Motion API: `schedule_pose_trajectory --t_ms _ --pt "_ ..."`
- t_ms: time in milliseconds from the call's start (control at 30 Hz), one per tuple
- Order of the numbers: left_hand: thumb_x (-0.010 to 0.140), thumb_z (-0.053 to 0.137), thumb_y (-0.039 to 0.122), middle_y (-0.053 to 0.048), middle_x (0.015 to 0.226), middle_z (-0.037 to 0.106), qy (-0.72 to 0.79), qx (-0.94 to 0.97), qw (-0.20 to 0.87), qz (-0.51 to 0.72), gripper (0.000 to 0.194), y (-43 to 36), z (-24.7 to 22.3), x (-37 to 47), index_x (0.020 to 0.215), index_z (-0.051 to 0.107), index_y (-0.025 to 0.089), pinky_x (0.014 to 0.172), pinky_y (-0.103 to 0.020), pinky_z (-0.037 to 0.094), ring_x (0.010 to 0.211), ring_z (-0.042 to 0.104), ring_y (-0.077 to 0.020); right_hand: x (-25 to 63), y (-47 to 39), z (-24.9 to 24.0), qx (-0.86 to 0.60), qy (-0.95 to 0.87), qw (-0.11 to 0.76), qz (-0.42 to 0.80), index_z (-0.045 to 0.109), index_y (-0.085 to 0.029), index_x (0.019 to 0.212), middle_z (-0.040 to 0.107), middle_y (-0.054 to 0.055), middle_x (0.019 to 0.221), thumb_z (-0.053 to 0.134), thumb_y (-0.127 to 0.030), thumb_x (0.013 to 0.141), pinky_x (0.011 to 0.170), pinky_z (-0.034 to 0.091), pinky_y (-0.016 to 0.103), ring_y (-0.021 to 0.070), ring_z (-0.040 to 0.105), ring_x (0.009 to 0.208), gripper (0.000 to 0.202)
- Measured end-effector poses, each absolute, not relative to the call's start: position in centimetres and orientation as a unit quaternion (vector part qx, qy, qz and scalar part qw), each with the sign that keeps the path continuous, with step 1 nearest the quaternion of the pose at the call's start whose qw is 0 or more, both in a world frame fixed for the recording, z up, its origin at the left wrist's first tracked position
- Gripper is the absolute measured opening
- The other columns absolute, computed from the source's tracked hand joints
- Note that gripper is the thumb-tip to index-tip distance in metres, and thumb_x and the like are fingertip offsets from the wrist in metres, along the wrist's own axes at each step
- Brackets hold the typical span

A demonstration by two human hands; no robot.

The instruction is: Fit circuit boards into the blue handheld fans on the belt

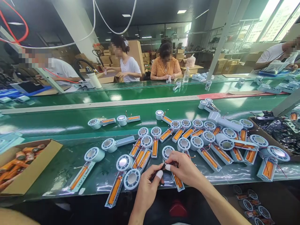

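The left hand and right hand meet just above the counter's near edge, fingers pinched almost closed on a slim, dark piece between them; its finer details are too small to tell. Smooth white coverings cap both thumbs. Just beyond the hands is a pale plastic fan unit, its round head ringed with slots around a metallic disc. Similar units crowd the glossy green counter, many with trough-shaped handles showing smooth orange strips and thin wires. At left, a matte cardboard box holds orange, cylindrical-looking parts; at right, jagged dark parts lie heaped. Farther off, a person in a textured orange top sits near a clear bottle.
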State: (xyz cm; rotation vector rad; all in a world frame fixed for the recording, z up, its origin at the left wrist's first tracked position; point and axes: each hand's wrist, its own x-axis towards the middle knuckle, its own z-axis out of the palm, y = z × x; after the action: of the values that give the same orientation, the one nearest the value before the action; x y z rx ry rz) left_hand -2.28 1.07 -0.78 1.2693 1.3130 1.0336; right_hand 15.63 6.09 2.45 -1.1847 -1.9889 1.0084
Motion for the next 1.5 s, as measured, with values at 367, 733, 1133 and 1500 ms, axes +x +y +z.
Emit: schedule_pose_trajectory --t_ms 367,733,1133,1500 --pt "0.093 0.044 0.034 -0.008 0.094 0.078 0.624 0.567 0.419 0.338 0.047 -0.1 0.1 -2.2 0.136 0.057 0.021 0.072 -0.036 0.058 0.068 0.072 -0.0215 18.5 2.6 2.6 -0.419 -0.837 0.202 0.288 0.065 -0.026 0.118 0.06 0.007 0.113 0.043 0.004 0.082 0.087 0.052 0.034 0.0211 0.062 0.099 0.052" --pt "0.09 0.031 0.001 -0.01 0.12 0.071 0.642 0.709 0.263 0.125 0.065 0.0 1.1 -1.4 0.146 0.052 0.026 0.093 -0.041 0.056 0.11 0.071 -0.0269 16.8 4.1 0.8 -0.467 -0.664 0.389 0.435 0.07 -0.021 0.092 0.071 0.006 0.102 0.056 -0.024 0.093 0.081 0.053 0.03 0.0208 0.067 0.092 0.014" --pt "0.098 0.036 0.023 -0.017 0.124 0.073 0.664 0.639 0.278 0.27 0.049 0.0 0.5 -0.9 0.143 0.049 0.012 0.09 -0.045 0.059 0.112 0.072 -0.0306 14.5 4.2 1.2 -0.508 -0.666 0.365 0.406 0.073 -0.02 0.087 0.066 0.001 0.079 0.057 -0.017 0.087 0.062 0.046 0.025 0.0152 0.06 0.068 0.016" --pt "0.093 0.044 0.024 -0.012 0.122 0.075 0.622 0.613 0.267 0.407 0.04 -0.2 -0.5 -0.9 0.122 0.07 0.015 0.095 -0.042 0.061 0.111 0.073 -0.0274 14.1 4.1 0.8 -0.513 -0.745 0.332 0.267 0.072 -0.02 0.093 0.067 0.003 0.09 0.053 -0.011 0.09 0.061 0.045 0.023 0.0134 0.06 0.065 0.021"
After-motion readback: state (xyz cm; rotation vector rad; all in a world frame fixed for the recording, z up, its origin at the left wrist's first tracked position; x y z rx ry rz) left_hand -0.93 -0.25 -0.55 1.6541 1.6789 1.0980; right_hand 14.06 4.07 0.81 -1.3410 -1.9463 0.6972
